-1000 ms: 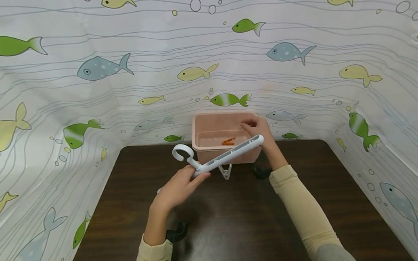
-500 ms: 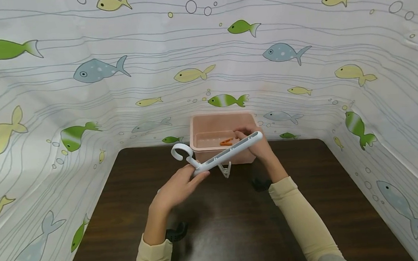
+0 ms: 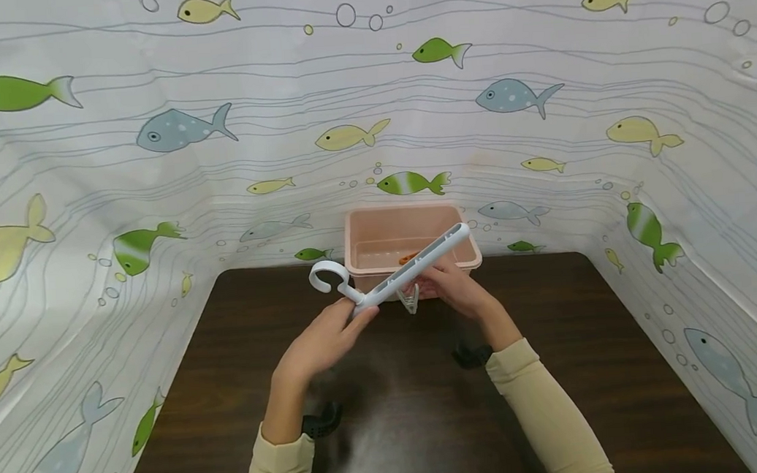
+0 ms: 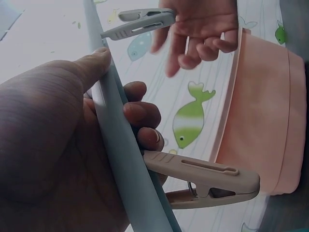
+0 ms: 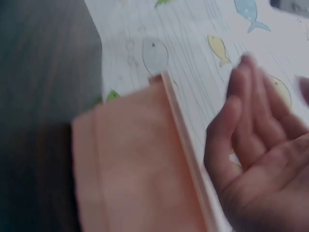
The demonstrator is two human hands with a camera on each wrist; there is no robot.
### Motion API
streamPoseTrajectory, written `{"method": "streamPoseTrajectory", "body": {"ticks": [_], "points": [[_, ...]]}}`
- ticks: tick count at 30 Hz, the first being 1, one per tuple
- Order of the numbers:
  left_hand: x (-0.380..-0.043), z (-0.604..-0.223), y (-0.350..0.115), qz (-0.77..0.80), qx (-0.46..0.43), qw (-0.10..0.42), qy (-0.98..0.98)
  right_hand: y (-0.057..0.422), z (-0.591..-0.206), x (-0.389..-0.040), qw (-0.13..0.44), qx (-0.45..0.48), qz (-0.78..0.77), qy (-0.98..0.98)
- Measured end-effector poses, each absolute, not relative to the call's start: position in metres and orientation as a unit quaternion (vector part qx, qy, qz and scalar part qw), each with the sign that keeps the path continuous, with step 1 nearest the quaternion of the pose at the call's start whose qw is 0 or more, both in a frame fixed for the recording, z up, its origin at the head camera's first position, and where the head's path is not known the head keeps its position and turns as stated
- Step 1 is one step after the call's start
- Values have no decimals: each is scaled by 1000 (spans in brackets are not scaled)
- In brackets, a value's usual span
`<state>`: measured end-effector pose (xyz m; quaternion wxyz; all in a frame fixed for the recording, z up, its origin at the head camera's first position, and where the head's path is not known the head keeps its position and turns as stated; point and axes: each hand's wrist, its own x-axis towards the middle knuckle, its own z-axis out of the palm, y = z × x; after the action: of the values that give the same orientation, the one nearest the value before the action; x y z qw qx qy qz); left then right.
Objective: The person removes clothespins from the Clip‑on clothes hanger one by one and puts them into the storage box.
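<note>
My left hand grips a white hanger bar near its hook and holds it slanted above the table, its far end over a pink basin. An orange peg lies in the basin. A pale clip hangs under the bar. My right hand is just below the bar, beside that clip, fingers loose. In the left wrist view my left hand wraps the bar, with a beige clip on it and a grey clip further along. The right wrist view shows my right hand with nothing in its palm.
The dark wooden table is walled on three sides by a fish-print curtain. The basin stands at the table's far edge against the curtain. Black wrist straps show under both forearms.
My right hand has drawn back from over the basin to just under the bar beside the hanging clip. The bar's far end has risen slightly. My left hand stayed put.
</note>
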<state>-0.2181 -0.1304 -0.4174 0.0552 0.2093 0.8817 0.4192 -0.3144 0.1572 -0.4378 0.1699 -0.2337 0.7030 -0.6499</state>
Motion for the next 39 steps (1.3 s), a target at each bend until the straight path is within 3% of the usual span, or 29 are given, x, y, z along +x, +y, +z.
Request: {"method": "streamPoseTrajectory", "body": {"ticks": [6,21,32,39], "points": [[-217,-416,-130,419,204,54,883,150,-448,-295,252,-287,-739,555],[-215,-416,-131,432,212,60,874,143,-456,-271,227,-329,-776,487],[-214,-415,-130,439,209,72,871,144,-452,-263,244,-309,-778,489],[-215,-415,-132,448,205,111,863,150,-449,-258,272,-314,-765,492]]}}
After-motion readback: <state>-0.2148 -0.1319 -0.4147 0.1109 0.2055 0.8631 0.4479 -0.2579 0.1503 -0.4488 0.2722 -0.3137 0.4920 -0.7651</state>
